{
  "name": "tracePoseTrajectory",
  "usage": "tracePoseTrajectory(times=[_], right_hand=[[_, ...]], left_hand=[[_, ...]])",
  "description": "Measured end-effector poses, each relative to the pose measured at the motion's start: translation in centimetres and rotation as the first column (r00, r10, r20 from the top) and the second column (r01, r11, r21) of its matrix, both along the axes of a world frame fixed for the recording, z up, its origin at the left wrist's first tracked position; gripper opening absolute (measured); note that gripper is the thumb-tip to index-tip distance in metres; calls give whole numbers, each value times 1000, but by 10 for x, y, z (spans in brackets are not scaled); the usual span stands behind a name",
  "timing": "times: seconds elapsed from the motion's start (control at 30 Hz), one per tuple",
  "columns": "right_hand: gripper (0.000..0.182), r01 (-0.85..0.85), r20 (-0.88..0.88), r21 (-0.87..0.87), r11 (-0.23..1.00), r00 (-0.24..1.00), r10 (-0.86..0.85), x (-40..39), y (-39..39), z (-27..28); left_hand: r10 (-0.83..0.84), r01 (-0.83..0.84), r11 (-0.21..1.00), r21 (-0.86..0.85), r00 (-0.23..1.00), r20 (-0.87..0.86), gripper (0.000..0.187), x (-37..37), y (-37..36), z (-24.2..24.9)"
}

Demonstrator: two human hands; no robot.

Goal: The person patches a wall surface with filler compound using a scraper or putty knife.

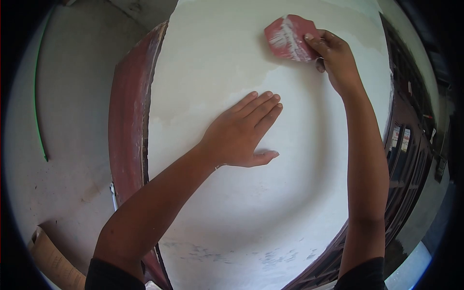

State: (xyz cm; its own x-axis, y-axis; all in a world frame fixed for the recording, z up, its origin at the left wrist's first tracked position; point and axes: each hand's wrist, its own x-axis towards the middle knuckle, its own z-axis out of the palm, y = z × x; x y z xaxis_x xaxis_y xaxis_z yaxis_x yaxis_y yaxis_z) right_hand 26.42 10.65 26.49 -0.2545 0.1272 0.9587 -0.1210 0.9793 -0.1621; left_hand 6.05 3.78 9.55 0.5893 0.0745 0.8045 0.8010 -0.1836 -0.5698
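My right hand pinches a piece of red sandpaper between thumb and fingers, near the top of the white wall. White dust streaks the sandpaper's face, which is turned toward me, and its far edge overlaps the wall. Lower and to the left, my left hand lies flat against the same wall, fingers stretched out and thumb spread to the side. Damp-looking beige patches show on the wall's upper part, and grey smudges mark it low down.
A dark red wooden frame borders the wall on the left. On the right stands a dark grille with glass panes. A green line runs down the grey surface at far left, above a piece of brown cardboard.
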Motion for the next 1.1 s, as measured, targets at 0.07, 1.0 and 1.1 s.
tracePoseTrajectory(times=[0.07,1.0,1.1], right_hand=[[35,126,88,32,992,988,-128,-12,-14,-10],[31,19,-243,-203,979,967,-70,72,57,48],[32,146,-135,-115,983,978,-161,50,44,34]], left_hand=[[5,-5,1000,-1,1000,3,80,1,0,1],[5,-5,1000,1,1000,8,79,1,-1,0],[3,-3,1000,-1,1000,9,79,1,-2,0]])
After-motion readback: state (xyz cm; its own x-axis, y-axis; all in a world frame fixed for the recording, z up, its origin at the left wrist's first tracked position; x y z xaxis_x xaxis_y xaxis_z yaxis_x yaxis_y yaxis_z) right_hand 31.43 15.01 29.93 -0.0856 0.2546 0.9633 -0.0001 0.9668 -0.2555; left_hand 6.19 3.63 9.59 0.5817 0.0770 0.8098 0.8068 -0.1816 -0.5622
